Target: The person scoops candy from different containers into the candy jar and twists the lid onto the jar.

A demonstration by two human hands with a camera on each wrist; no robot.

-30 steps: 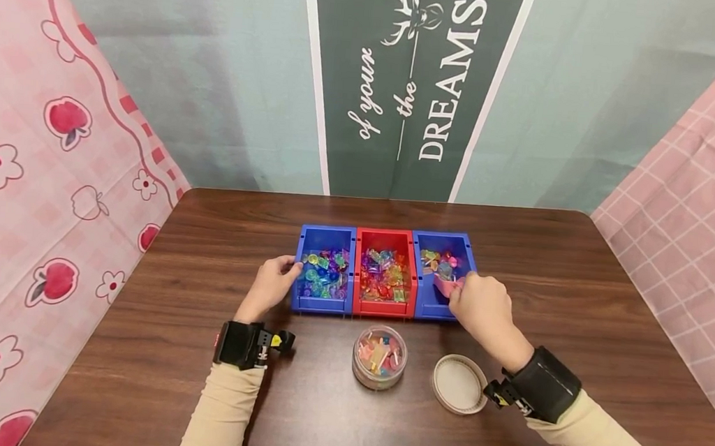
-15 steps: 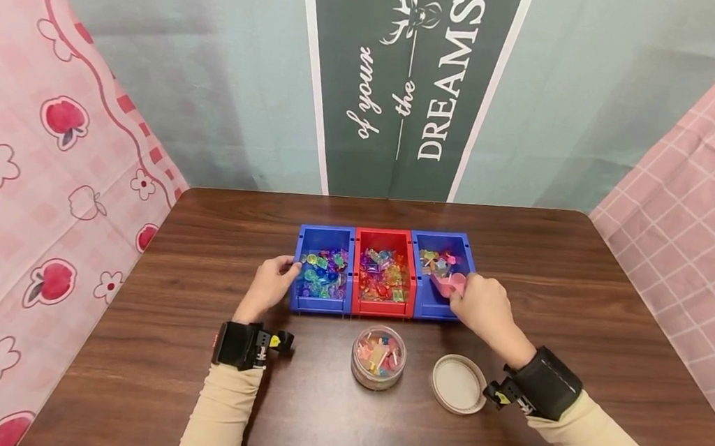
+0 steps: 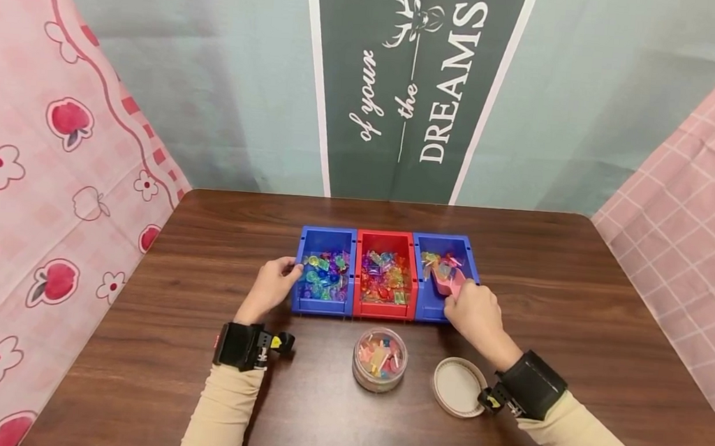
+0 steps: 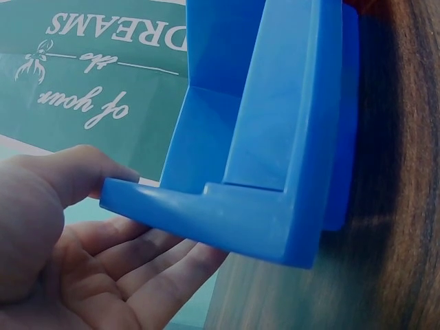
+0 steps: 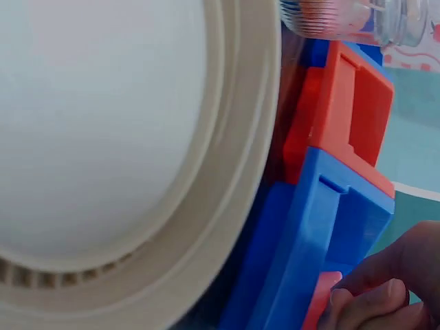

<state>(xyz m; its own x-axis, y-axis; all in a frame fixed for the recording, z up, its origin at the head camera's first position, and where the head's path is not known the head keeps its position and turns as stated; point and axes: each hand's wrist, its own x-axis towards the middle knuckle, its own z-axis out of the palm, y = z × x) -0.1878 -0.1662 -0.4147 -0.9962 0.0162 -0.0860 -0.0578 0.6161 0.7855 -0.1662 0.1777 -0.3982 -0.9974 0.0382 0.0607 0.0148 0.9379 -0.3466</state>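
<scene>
My right hand (image 3: 476, 316) grips a pink scoop (image 3: 451, 283) inside the right blue bin (image 3: 431, 308). The scoop's front end lies at a small pile of colourful translucent beads (image 3: 432, 259) in that bin. In the right wrist view, the scoop (image 5: 320, 297) shows only in part beside the curled fingers. My left hand (image 3: 270, 287) holds the outer side wall of the left blue bin (image 3: 322, 306), thumb over the rim and fingers beneath on the outside, as the left wrist view shows. Between the blue bins stands a red bin (image 3: 383, 311), also with beads in it.
In front of the bins stands an uncovered clear round jar (image 3: 378, 382) with more beads. A pale round lid (image 3: 459, 386) lies to its right, close under the right wrist camera. Cloth hangings (image 3: 260, 103) surround the wooden table (image 3: 152, 347) at back and sides.
My right hand has shifted slightly left and nearer to me, and the scoop now points farther into the beads at the back of the bin. The left hand stays in place.
</scene>
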